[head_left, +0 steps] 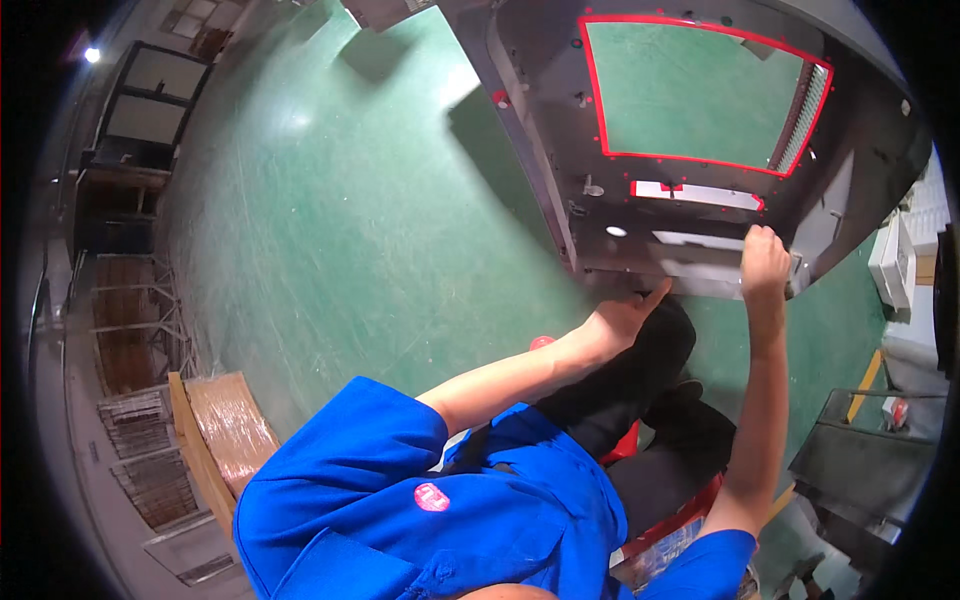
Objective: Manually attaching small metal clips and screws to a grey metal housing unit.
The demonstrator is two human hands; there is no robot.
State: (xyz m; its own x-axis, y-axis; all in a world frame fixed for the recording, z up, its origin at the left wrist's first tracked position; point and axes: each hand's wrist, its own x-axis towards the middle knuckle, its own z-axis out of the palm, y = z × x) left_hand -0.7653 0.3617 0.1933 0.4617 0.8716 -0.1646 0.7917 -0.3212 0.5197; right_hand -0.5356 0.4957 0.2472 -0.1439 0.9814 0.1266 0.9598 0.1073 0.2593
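A large dark metal housing panel (620,255) stands tilted in front of me, with a big rectangular opening framed in red and narrower slots below it. My left hand (618,325) is at its lower edge, one digit stretched against the edge and the other fingers curled and partly hidden. Farther right, my right hand (765,262) is closed in a fist over the panel's lower right corner, beside a pale slot. Whatever lies inside that fist is hidden. A red strip (690,166) runs round the big opening, and small fittings dot the panel.
Below the panel are my dark-trousered legs (640,375) and a red seat (690,510). Shelving (130,310) and a wrapped brown stack (232,425) stand on the left. White boxes (892,260) and dark sheet parts (860,450) are at right. The floor (350,230) is green.
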